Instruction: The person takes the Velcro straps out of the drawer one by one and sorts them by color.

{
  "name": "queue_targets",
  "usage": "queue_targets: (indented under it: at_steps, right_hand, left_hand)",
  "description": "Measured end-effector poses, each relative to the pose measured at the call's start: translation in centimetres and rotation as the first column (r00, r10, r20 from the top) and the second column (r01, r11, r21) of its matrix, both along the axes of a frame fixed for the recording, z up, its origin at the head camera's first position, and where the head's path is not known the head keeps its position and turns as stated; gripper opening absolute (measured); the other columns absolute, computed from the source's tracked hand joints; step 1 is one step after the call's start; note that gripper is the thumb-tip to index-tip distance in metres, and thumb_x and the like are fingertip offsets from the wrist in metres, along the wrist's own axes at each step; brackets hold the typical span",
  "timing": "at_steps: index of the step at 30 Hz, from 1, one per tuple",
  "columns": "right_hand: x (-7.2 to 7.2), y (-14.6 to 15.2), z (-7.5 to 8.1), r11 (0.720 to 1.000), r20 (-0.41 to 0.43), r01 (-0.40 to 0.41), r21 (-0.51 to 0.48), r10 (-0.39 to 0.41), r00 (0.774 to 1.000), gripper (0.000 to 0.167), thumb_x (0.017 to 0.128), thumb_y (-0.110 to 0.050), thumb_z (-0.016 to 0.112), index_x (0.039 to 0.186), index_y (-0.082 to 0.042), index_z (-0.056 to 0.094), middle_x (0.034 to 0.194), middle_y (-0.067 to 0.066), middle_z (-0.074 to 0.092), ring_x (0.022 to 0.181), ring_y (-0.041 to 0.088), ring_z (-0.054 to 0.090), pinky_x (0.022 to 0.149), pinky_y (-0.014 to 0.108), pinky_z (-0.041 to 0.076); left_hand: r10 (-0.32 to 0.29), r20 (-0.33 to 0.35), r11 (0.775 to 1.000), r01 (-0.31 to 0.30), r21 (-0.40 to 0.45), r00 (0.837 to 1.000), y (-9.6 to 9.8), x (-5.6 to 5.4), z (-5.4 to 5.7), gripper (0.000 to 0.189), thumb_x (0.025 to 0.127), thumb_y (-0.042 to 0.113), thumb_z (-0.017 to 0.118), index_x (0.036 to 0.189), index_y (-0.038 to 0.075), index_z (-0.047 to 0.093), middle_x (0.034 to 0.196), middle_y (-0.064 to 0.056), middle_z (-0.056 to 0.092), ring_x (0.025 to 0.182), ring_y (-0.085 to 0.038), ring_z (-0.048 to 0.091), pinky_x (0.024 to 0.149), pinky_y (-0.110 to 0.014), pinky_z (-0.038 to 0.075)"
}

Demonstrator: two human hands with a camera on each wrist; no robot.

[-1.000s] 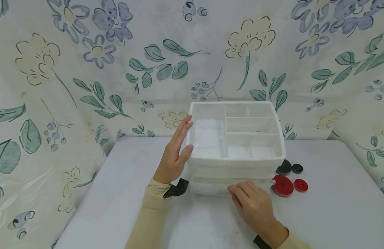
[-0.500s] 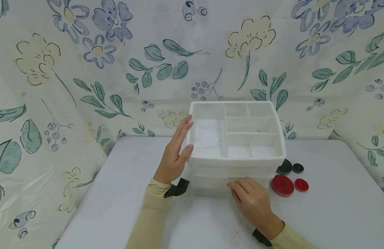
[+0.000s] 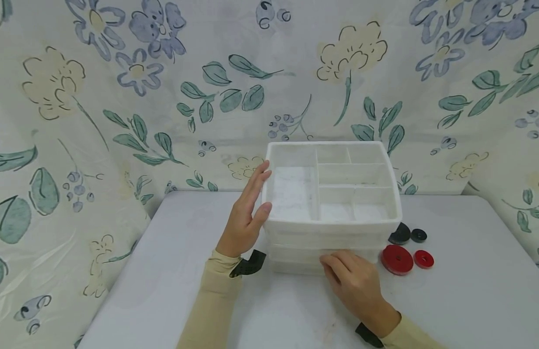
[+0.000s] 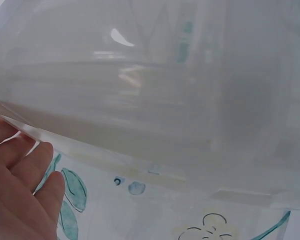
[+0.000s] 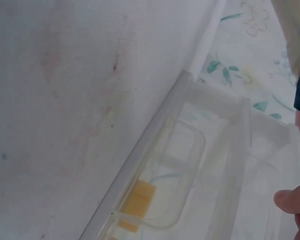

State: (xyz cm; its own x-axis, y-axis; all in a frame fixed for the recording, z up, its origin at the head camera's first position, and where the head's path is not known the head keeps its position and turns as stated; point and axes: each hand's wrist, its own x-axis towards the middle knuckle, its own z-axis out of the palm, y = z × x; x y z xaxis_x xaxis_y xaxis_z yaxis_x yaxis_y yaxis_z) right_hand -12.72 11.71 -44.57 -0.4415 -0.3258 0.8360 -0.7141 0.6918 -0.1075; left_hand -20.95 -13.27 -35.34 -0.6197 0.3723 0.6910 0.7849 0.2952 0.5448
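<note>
A white plastic drawer organizer (image 3: 334,224) stands on the table, its divided top tray facing up. My left hand (image 3: 244,215) rests along its left side, fingers straight and thumb near the tray's rim. In the left wrist view, the fingers (image 4: 32,162) lie by the edge of the cloudy wall. My right hand (image 3: 354,283) is at the lower drawer front (image 3: 295,261), fingers bent and knuckles close against it. The right wrist view shows the thumb (image 5: 292,199) over the translucent drawers, other fingertips hidden. Through an oval panel there, an orange-yellow block (image 5: 139,199) shows inside.
To the organizer's right lie a large red disc (image 3: 397,260), a small red disc (image 3: 424,259) and a small black disc (image 3: 419,235). A larger black disc (image 3: 399,234) is partly hidden by the organizer. A floral cloth (image 3: 295,72) hangs behind the white table (image 3: 465,291).
A drawer corner that stuck out at the right, beside the large red disc, has slid in flush. My right hand shifted slightly toward the organizer; my left hand kept its place.
</note>
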Motion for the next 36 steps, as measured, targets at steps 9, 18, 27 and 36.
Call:
queue_targets:
  at_steps: [9,18,27,36]
  right_hand:
    - [0.8,0.3,-0.1,1.0,0.034,0.0,-0.001,0.0,0.999,0.036,0.104,-0.028,0.049,0.092,-0.006,0.075,0.082,0.006,0.069,0.066,0.019,0.068,0.058,0.032,0.059]
    - [2.0,0.5,-0.3,0.998,0.191,0.045,0.034,-0.051,0.98,0.023,0.084,-0.024,0.082,0.1,-0.008,0.074,0.092,0.004,0.068,0.071,0.014,0.068,0.062,0.026,0.059]
    - [2.7,0.3,-0.7,0.994,0.357,0.106,0.019,-0.105,0.928,0.047,0.061,-0.012,0.096,0.102,-0.014,0.072,0.098,-0.001,0.067,0.064,0.003,0.057,0.056,0.008,0.046]
    - [3.6,-0.2,-0.5,0.989,0.677,0.146,0.01,-0.114,0.727,0.041,0.072,-0.014,0.09,0.109,-0.016,0.072,0.096,-0.003,0.065,0.064,0.001,0.051,0.059,0.016,0.049]
  left_hand:
    - [0.003,0.002,1.0,-0.003,-0.002,1.0,-0.1,0.0,0.1,0.059,0.099,0.017,0.044,0.154,-0.002,0.032,0.166,-0.007,0.022,0.152,-0.023,0.02,0.123,-0.043,0.019]
    - [0.0,-0.005,1.0,0.0,0.002,1.0,-0.1,0.0,0.1,0.059,0.099,0.016,0.044,0.153,-0.003,0.033,0.166,-0.008,0.023,0.152,-0.024,0.021,0.122,-0.043,0.02]
    - [0.004,0.003,1.0,-0.004,0.005,1.0,-0.1,0.0,0.0,0.059,0.099,0.017,0.044,0.154,-0.002,0.033,0.166,-0.008,0.023,0.152,-0.024,0.02,0.123,-0.043,0.019]
    - [-0.011,-0.003,1.0,0.011,0.006,1.0,-0.1,-0.1,-0.2,0.059,0.099,0.015,0.044,0.155,0.0,0.033,0.166,-0.008,0.022,0.152,-0.024,0.02,0.123,-0.042,0.019]
